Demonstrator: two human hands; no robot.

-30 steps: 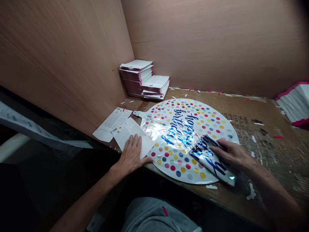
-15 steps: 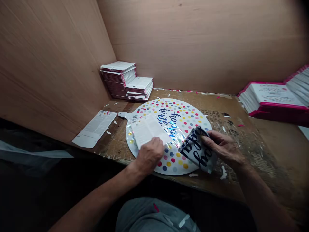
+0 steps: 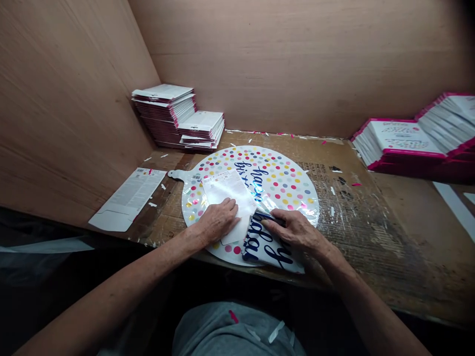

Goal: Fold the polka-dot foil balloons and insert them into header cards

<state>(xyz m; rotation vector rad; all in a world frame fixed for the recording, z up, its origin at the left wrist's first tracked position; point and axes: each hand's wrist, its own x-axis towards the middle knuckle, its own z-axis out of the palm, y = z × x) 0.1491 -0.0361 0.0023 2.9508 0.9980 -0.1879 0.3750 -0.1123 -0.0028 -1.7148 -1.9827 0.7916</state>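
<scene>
A round foil balloon lies flat on the workbench, white with coloured dots and blue script, its tab pointing left. Its near side is folded over into a flap showing dark lettering. My right hand presses on that fold, fingers over its upper edge. A white printed card rests on the balloon's middle. My left hand lies on the card's lower part, holding it down. The card's lower corner touches the folded flap.
A flat white printed sheet lies left of the balloon. Stacks of pink-edged packaged cards stand in the back corner, and more sit at the right. Plywood walls enclose the scrap-littered bench.
The white card has moved from beside the balloon onto its middle under my left hand. The folded flap has moved closer to the card. The view has swung left.
</scene>
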